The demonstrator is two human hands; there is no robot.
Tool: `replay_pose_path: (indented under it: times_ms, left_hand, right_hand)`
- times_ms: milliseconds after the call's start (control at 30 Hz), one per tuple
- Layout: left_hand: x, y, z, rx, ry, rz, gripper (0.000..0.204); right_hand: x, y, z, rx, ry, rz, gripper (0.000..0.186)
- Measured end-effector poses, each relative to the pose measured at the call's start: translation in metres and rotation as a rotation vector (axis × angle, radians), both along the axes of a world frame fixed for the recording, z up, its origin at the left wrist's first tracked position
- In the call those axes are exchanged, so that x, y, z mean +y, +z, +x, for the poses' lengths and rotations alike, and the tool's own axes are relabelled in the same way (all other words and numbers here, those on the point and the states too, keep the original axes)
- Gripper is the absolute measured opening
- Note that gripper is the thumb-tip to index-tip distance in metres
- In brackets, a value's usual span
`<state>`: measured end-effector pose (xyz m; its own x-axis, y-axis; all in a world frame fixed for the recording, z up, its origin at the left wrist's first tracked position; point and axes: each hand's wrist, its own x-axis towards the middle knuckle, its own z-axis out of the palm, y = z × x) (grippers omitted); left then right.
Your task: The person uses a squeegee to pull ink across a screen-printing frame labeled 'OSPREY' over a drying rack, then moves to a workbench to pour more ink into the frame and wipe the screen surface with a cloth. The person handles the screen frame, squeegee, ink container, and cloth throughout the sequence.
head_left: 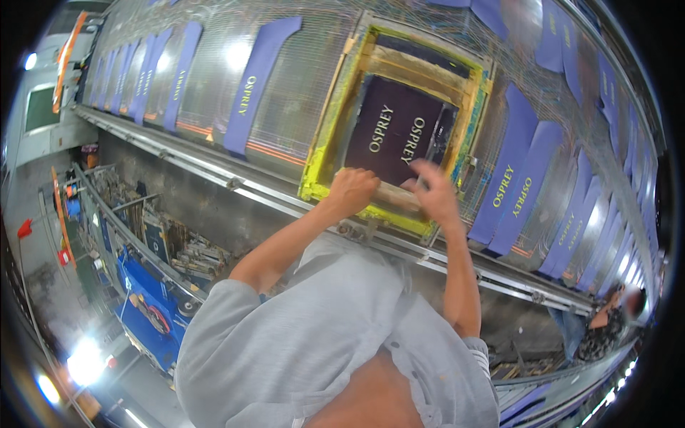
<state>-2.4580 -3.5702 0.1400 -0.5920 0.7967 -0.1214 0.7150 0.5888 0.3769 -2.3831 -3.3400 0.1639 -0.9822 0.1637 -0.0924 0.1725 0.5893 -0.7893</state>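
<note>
A printing screen frame [330, 153] with yellow-stained edges lies on the long table in front of me. Its dark mesh [378, 153] carries two rows of pale lettering. Across the near end of the frame runs a pale squeegee bar [394, 197], partly hidden by my hands. My left hand [354, 189] is closed around the bar's left part. Over its right end is my right hand [435, 194], blurred, with thumb and fingers apart. Purple fabric strips [260, 78] with yellow lettering lie left of the frame, and more purple strips [508, 171] lie to its right.
A metal rail [271, 202] edges the table along my side. Behind me at left stand a blue cart [146, 307] and a rack of wooden pieces [193, 253]. Another person [606, 324] is by the table at far right.
</note>
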Motion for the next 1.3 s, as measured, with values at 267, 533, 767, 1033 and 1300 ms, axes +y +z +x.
replay_pose_path:
  times_ms: [267, 533, 767, 1033, 1300]
  left_hand:
    - [0.004, -0.009, 0.005, -0.023, -0.013, -0.097, 0.010]
    - [-0.051, 0.002, -0.006, -0.071, 0.031, 0.161, 0.010]
    - [-0.212, -0.005, -0.129, -0.029, 0.007, 0.199, 0.019]
    - [-0.387, -0.005, -0.262, -0.027, 0.011, 0.187, 0.018]
    - [-0.536, -0.007, -0.344, -0.012, 0.059, 0.020, 0.034]
  right_hand:
    - [0.107, -0.118, -0.002, -0.175, -0.765, -0.205, 0.031]
    - [0.068, -0.046, -0.024, 0.002, -0.901, -0.223, 0.023]
    - [-0.098, -0.021, -0.142, 0.173, -0.875, -0.219, 0.024]
    - [-0.262, -0.059, -0.269, 0.163, -0.851, -0.089, 0.025]
    - [-0.442, -0.087, -0.366, 0.212, -0.839, -0.223, 0.027]
